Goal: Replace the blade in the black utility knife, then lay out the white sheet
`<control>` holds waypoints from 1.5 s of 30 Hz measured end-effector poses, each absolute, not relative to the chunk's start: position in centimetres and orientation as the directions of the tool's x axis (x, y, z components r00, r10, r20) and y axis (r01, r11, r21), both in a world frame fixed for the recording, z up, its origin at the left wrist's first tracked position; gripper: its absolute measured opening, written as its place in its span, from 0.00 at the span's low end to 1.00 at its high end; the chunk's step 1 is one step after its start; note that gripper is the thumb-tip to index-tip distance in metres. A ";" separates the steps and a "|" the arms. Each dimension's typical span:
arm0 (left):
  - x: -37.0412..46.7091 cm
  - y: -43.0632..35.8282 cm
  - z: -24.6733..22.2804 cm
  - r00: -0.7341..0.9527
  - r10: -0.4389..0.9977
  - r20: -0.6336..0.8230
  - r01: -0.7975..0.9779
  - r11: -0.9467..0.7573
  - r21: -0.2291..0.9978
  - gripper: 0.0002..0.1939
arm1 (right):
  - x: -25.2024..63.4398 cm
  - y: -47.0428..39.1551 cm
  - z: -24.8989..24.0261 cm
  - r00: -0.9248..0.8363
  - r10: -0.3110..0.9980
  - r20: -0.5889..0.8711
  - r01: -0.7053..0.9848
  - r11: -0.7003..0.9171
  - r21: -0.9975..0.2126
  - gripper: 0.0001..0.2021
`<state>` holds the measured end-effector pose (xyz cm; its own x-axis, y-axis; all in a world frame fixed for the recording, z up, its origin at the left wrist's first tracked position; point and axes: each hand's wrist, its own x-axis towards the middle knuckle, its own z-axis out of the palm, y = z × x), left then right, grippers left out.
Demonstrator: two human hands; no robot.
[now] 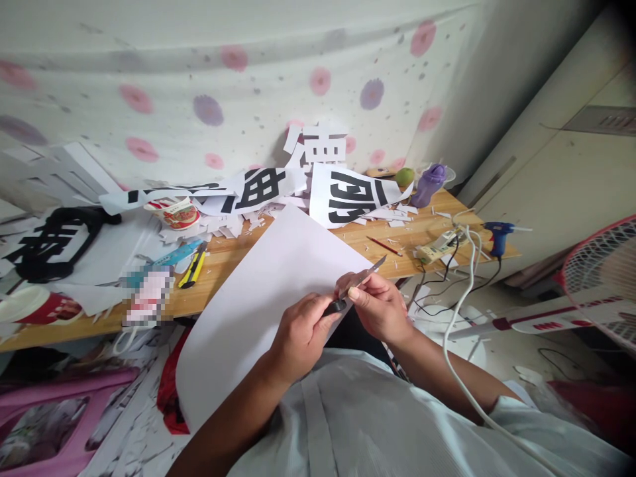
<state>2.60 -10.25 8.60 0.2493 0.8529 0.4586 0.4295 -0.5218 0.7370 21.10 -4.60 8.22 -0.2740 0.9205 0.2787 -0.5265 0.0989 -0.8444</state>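
In the head view, my left hand (302, 331) is closed around the black end of a utility knife (380, 263). My right hand (380, 305) pinches the same knife farther along, and its thin grey blade sticks out past the fingers, pointing away to the right. Much of the knife's body is hidden by my fingers. Beneath both hands lies a large blank white board (278, 278), which leans from the table over its front edge toward me.
On the wooden table (223, 248) lie a yellow cutter (193, 266), a pencil (385, 246), paper scraps and sheets printed with black characters (348, 195). A blue glue gun (499, 237) and power strip (440, 246) sit at right; a white cable (452, 344) hangs near my right arm.
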 end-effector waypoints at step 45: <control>3.2 -10.6 10.5 0.140 0.965 0.222 0.402 -0.261 0.878 0.10 | 21.8 -3.8 9.1 -0.408 0.853 0.325 -0.410 0.147 -0.900 0.05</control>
<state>3.24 -10.64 10.51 0.1404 0.9648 0.2224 0.4019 -0.2608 0.8778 21.77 -3.82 9.12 -0.4084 0.8530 0.3250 -0.4095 0.1469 -0.9004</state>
